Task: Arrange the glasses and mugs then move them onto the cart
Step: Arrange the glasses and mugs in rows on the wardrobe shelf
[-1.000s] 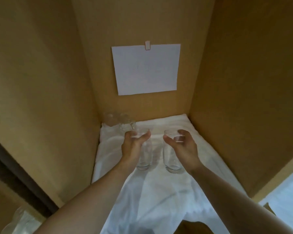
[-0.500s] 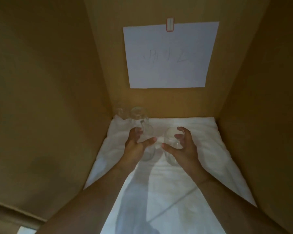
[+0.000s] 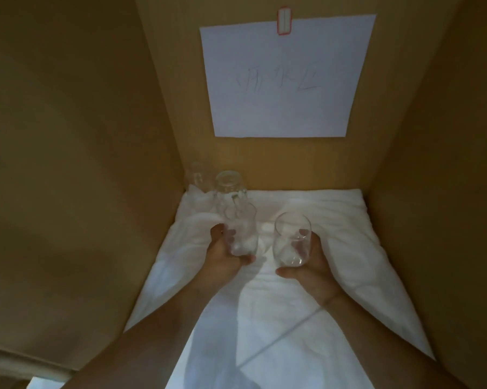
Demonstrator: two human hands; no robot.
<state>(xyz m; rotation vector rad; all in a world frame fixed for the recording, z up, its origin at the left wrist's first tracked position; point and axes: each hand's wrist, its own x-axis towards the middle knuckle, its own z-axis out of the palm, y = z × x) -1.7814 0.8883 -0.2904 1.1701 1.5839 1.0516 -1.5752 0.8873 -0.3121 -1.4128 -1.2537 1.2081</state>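
Note:
I am looking into a wooden cabinet whose floor is covered by a white cloth (image 3: 334,248). My left hand (image 3: 222,259) grips a clear tumbler (image 3: 242,234) from below and the side. My right hand (image 3: 312,270) grips a second clear tumbler (image 3: 291,242), tilted so its open mouth faces me. Both glasses are off the cloth. Two more clear glasses stand in the back left corner: one (image 3: 229,189) nearer, one (image 3: 198,175) against the wall, faint in the dim light.
Brown cabinet walls close in on the left (image 3: 82,164), right (image 3: 447,164) and back. A white paper sheet (image 3: 284,80) with faint handwriting is clipped to the back wall. The cloth's right half and front lie bare.
Both hands have lifted their tumblers off the cloth and tilted them toward me. The camera has moved closer into the cabinet.

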